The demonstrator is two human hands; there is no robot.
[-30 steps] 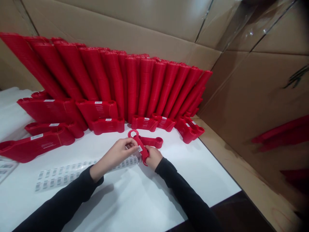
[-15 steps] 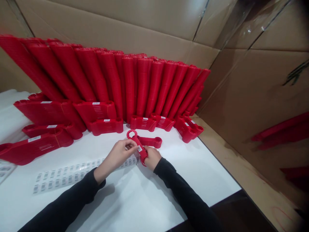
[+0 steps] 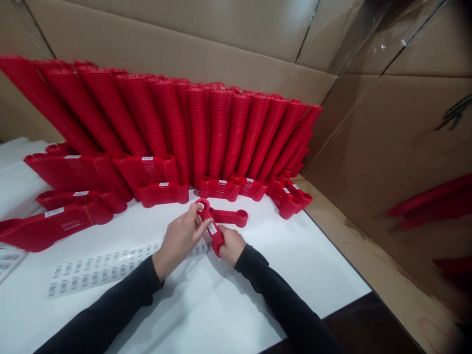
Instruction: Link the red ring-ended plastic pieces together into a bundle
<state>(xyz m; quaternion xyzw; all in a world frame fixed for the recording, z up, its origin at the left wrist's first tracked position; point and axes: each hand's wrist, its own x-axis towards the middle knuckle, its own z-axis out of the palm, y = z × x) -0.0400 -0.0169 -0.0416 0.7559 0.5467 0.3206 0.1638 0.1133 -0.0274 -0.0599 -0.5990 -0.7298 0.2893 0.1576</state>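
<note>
A red plastic piece (image 3: 216,240), ringed at both ends with a narrower middle, is held tilted above the table. A small white barcode label (image 3: 212,228) sits on its middle. My right hand (image 3: 231,245) is closed around the lower end. With my left hand (image 3: 181,237) I grip it near the upper ring, the thumb close to the label. Just behind lies another red piece (image 3: 230,217) of the same shape. Under my left forearm and hand stretches a clear sheet of barcode labels (image 3: 99,269), partly hidden.
Tall stacks of nested red pieces (image 3: 197,132) line the back of the white table (image 3: 295,275). Shorter bundles with labels (image 3: 162,194) stand before them. Cardboard walls (image 3: 221,49) enclose the back and right. More label sheets (image 3: 9,258) lie at the left edge.
My left hand has moved from beside the label up to the piece's upper ring, fingers now over it. My right hand keeps its hold on the lower end.
</note>
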